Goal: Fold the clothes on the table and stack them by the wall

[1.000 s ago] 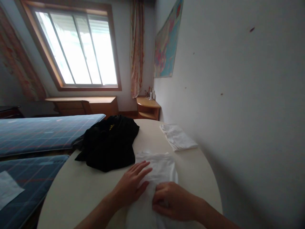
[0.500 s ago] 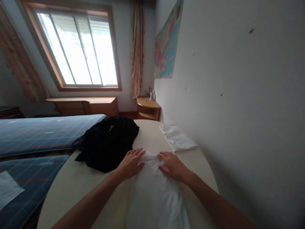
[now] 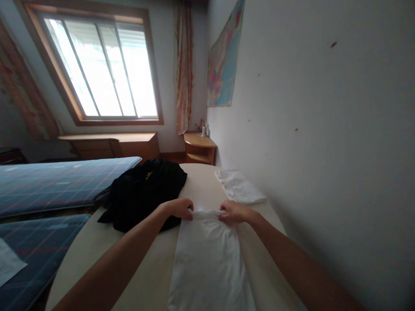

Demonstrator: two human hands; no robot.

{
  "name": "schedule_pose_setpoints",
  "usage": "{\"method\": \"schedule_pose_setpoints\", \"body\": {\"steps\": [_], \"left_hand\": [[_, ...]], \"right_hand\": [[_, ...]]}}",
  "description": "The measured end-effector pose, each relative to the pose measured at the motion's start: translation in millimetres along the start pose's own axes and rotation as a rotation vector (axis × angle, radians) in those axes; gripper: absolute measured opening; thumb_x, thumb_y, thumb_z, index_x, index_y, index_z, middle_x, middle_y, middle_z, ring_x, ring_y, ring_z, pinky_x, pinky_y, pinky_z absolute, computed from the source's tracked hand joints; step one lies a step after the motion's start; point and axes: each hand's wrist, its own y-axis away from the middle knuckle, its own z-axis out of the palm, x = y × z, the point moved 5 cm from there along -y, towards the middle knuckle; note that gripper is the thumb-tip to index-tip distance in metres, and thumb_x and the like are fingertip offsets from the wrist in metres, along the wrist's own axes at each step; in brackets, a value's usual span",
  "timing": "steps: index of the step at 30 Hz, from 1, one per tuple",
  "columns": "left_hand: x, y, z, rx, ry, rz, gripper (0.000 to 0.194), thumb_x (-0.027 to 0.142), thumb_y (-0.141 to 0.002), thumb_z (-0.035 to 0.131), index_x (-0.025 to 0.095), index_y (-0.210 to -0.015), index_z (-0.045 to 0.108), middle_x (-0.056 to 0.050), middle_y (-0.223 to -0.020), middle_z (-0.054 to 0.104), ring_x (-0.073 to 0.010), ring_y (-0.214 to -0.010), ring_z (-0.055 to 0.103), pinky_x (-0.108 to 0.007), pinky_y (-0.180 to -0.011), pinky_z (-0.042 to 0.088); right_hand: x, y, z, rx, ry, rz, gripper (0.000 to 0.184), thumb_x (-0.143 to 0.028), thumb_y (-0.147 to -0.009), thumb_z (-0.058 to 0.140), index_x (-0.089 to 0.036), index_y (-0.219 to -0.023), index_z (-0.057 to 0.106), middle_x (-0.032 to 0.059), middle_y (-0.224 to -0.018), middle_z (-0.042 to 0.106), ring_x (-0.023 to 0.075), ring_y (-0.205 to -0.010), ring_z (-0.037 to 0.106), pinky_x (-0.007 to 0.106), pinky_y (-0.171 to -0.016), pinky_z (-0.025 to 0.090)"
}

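Note:
A long white cloth garment (image 3: 209, 263), folded into a narrow strip, lies on the round cream table (image 3: 136, 268) and runs toward me past the lower edge of the view. My left hand (image 3: 181, 208) pinches its far left corner between thumb and curled fingers. At the far right corner, my right hand (image 3: 235, 211) grips the same edge in a pinch. The far edge stretches between both hands. Its exact kind is not shown. Close to my left hand sits a heap of black clothing (image 3: 145, 190) with a small yellow mark.
A folded white cloth (image 3: 241, 186) lies at the table's far right, near the wall (image 3: 308, 172). Left of the table are blue plaid mattresses (image 3: 65, 181), the nearer one bearing a white sheet-like piece (image 3: 8, 261). A wooden corner shelf (image 3: 199, 142) stands behind.
Both hands were spread flat on the far end of the white garment; now their fingers have closed on its two far corners. The hands have moved slightly apart.

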Motion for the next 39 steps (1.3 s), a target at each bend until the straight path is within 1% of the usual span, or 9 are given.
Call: {"method": "schedule_pose_setpoints", "body": {"steps": [5, 10, 13, 17, 21, 24, 26, 34, 39], "left_hand": [[1.7, 1.3, -22.6, 0.211, -0.006, -0.041, 0.028, 0.028, -0.079, 0.066, 0.02, -0.106, 0.068, -0.004, -0.097, 0.071, -0.0204, -0.088, 0.066, -0.026, -0.078, 0.048], [6.0, 12.4, -49.7, 0.415, 0.018, -0.048, 0.032, 0.027, -0.086, 0.06, 0.02, -0.118, 0.061, -0.007, -0.109, 0.069, -0.0227, -0.1, 0.063, -0.029, -0.087, 0.046], [13.3, 27.6, -58.6, 0.452, 0.038, -0.012, 0.028, 0.025, -0.086, 0.061, 0.018, -0.113, 0.064, -0.007, -0.109, 0.069, -0.0223, -0.099, 0.063, -0.028, -0.087, 0.045], [29.3, 62.2, -60.6, 0.478, 0.085, 0.03, 0.02, 0.025, -0.084, 0.063, 0.02, -0.103, 0.066, -0.003, -0.098, 0.07, -0.019, -0.089, 0.063, -0.025, -0.077, 0.045], [51.2, 103.9, -48.8, 0.512, 0.189, 0.095, 0.015, 0.024, -0.083, 0.063, 0.021, -0.097, 0.064, -0.001, -0.091, 0.067, -0.016, -0.08, 0.061, -0.024, -0.071, 0.044], [64.7, 129.5, -29.5, 0.491, 0.208, 0.135, 0.014, 0.018, -0.081, 0.062, 0.022, -0.094, 0.063, 0.0, -0.092, 0.065, -0.0146, -0.079, 0.06, -0.023, -0.072, 0.044], [69.5, 141.2, -14.0, 0.472, 0.182, 0.156, 0.02, 0.012, -0.078, 0.06, 0.023, -0.095, 0.062, 0.0, -0.095, 0.065, -0.0146, -0.081, 0.06, -0.023, -0.073, 0.044], [70.0, 146.7, 45.6, 0.362, -0.035, 0.269, 0.036, 0.001, -0.07, 0.06, 0.025, -0.097, 0.059, -0.001, -0.103, 0.066, -0.0212, -0.098, 0.059, -0.033, -0.088, 0.043], [76.3, 155.4, 52.5, 0.321, -0.068, 0.354, 0.027, 0.009, -0.072, 0.064, 0.024, -0.093, 0.059, -0.001, -0.098, 0.066, -0.0209, -0.092, 0.059, -0.036, -0.088, 0.042]], "right_hand": [[5.2, -7.4, -21.4, 0.15, -0.005, 0.027, 0.024, -0.026, -0.085, 0.063, -0.016, -0.107, 0.066, 0.0095, -0.105, 0.072, 0.0207, -0.095, 0.066, 0.025, -0.078, 0.045], [-1.1, -8.9, -51.5, 0.328, -0.048, 0.0, 0.029, -0.022, -0.09, 0.057, -0.015, -0.119, 0.06, 0.0113, -0.118, 0.068, 0.022, -0.111, 0.062, 0.03, -0.093, 0.042], [-14.7, 5.2, -63.3, 0.41, -0.101, -0.104, 0.029, -0.018, -0.087, 0.06, -0.017, -0.116, 0.063, 0.0094, -0.119, 0.068, 0.0218, -0.111, 0.062, 0.031, -0.096, 0.043], [-36.7, 43.3, -67.7, 0.443, -0.121, -0.23, 0.028, -0.017, -0.087, 0.058, -0.018, -0.113, 0.065, 0.0075, -0.11, 0.069, 0.0205, -0.101, 0.064, 0.03, -0.09, 0.045], [-52.4, 86.2, -61.5, 0.407, -0.116, -0.256, 0.021, -0.019, -0.085, 0.059, -0.02, -0.105, 0.066, 0.0056, -0.101, 0.07, 0.0201, -0.094, 0.064, 0.03, -0.087, 0.045], [-58.3, 111.4, -48.3, 0.365, -0.093, -0.267, 0.016, -0.018, -0.084, 0.06, -0.021, -0.098, 0.066, 0.0047, -0.095, 0.069, 0.0206, -0.092, 0.062, 0.031, -0.088, 0.044], [-60.1, 123.3, -35.5, 0.334, -0.061, -0.282, 0.02, -0.015, -0.081, 0.061, -0.022, -0.099, 0.066, 0.0046, -0.097, 0.068, 0.0217, -0.095, 0.06, 0.033, -0.09, 0.042], [-60.0, 134.9, 23.8, 0.149, 0.044, -0.33, 0.032, -0.008, -0.077, 0.056, -0.024, -0.103, 0.066, 0.0035, -0.103, 0.066, 0.0217, -0.101, 0.057, 0.036, -0.098, 0.036], [-59.2, 134.9, 42.3, 0.086, 0.074, -0.352, 0.027, -0.013, -0.079, 0.06, -0.024, -0.104, 0.065, 0.003, -0.104, 0.067, 0.0222, -0.103, 0.058, 0.037, -0.097, 0.036]]}}
